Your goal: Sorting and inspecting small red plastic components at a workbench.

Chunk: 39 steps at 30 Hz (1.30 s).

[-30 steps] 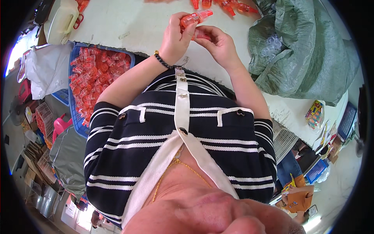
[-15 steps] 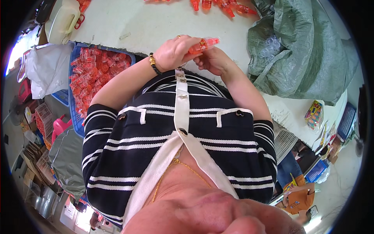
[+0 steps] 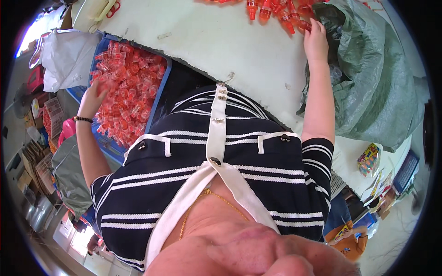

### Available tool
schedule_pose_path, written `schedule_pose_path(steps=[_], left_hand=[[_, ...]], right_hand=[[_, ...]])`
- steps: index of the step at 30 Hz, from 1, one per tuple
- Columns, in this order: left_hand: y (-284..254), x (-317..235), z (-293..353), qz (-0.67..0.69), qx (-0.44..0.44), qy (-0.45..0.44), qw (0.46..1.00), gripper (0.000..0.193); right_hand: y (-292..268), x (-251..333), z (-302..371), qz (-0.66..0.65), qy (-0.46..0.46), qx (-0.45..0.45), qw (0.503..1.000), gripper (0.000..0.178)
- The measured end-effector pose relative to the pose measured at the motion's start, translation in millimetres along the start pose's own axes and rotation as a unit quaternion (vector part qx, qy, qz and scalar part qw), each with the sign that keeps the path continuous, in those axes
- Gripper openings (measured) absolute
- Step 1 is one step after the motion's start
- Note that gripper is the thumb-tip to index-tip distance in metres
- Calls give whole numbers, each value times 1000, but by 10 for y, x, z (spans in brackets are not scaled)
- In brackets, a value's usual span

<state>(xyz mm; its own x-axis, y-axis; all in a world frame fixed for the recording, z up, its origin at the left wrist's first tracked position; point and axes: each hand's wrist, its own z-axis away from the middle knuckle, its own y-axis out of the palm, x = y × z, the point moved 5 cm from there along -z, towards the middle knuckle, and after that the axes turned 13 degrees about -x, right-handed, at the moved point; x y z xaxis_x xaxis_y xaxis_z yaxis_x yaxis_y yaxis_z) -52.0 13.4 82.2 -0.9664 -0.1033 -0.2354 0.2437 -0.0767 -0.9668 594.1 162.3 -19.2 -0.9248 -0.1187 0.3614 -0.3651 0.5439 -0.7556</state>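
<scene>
Red bottles [image 3: 265, 11] lie on the bench [image 3: 207, 46], right hand [image 3: 316, 43] at their edge.
Whether its grip is closed, I cannot tell; pinching one bottle by its body should spare its neighbours. The left hand [image 3: 93, 98], grip unclear, is at the red pile [image 3: 129, 94] in the blue basket [image 3: 162, 87].

White table [image 3: 202, 43] under red bottles [image 3: 286, 20]

Place: small-goods workshop | white worktable [image 3: 207, 39] | blue crate [image 3: 161, 92] heaped with red bottles [image 3: 131, 96] | grey-green sack [image 3: 380, 87]

White bag [image 3: 69, 60], colourful packet [image 3: 369, 160], perhaps a cream jug [image 3: 88, 15]
</scene>
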Motion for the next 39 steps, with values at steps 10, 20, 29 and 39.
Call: schedule_pose_path(steps=[10,20,29,39], left_hand=[[399,-1710,-958,54,-100,162,980,44],[1561,-2975,-2211,-98,-123,256,954,27],[1356,-3498,-689,506,378,15,775,37],[1833,-3383,-638,632,342,-152,678,33]], right_hand=[[-149,186,83,79,33,71,994,35],[-476,1004,542,-88,65,65,992,33],[-664,1443,587,-123,-89,103,983,37],[-1159,75,733,37,153,-97,983,42]])
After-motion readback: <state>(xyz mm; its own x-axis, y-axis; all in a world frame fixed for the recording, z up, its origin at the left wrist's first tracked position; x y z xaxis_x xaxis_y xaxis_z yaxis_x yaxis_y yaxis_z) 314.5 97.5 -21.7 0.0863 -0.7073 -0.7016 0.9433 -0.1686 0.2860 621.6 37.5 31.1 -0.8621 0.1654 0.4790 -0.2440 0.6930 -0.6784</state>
